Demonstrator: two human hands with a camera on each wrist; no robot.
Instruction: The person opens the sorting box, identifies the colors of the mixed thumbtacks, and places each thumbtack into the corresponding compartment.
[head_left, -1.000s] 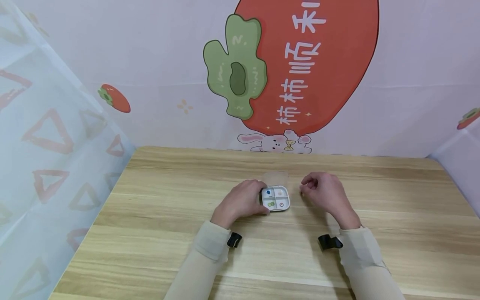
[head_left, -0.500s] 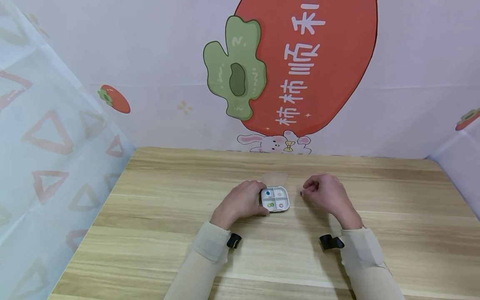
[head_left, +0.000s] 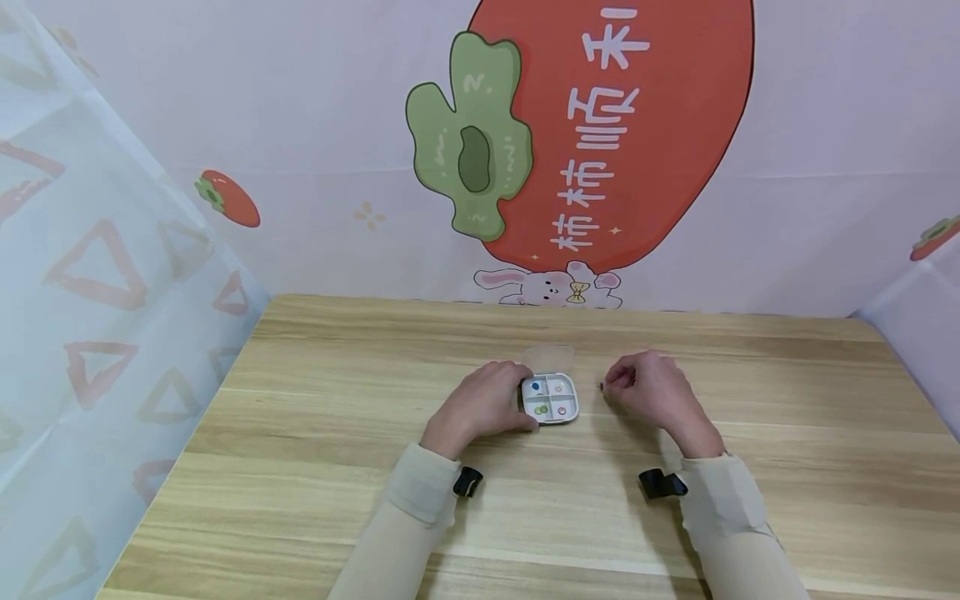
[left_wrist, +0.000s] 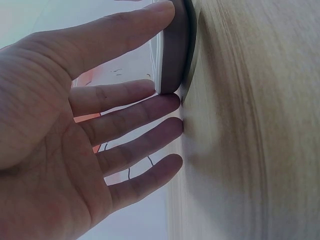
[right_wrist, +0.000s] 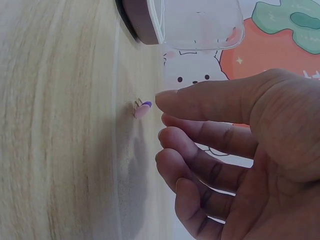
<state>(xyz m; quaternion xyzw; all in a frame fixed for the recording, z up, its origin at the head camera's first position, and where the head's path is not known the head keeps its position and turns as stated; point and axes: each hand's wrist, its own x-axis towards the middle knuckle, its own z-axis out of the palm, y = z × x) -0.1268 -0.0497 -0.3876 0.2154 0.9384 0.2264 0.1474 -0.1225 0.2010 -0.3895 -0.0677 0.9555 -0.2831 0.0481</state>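
My left hand (head_left: 483, 400) holds a small four-compartment case (head_left: 550, 398) by its sides, thumb on the near edge and forefinger on the far edge. The case lies open on the table, its clear lid folded back. Its compartments show small blue, green, white and red-and-white bits. My right hand (head_left: 651, 390) is right of the case, fingers loosely bent. In the right wrist view, just beyond the thumb tip, a pink disc-headed piece (right_wrist: 142, 111) and a purple one (right_wrist: 147, 104) with thin metal posts, like stud earrings, are at the tabletop; a small gap shows between them and the thumb.
The clear lid (head_left: 549, 358) lies flat behind the case. Under everything is a wood-grain table (head_left: 360, 467), with a printed cloth (head_left: 322, 225) rising at its back edge. Black straps or mounts (head_left: 662, 483) sit at both wrists.
My right hand has shifted very slightly toward me, and a small dark piece now shows at its fingertips. The left hand and the case stay in place.
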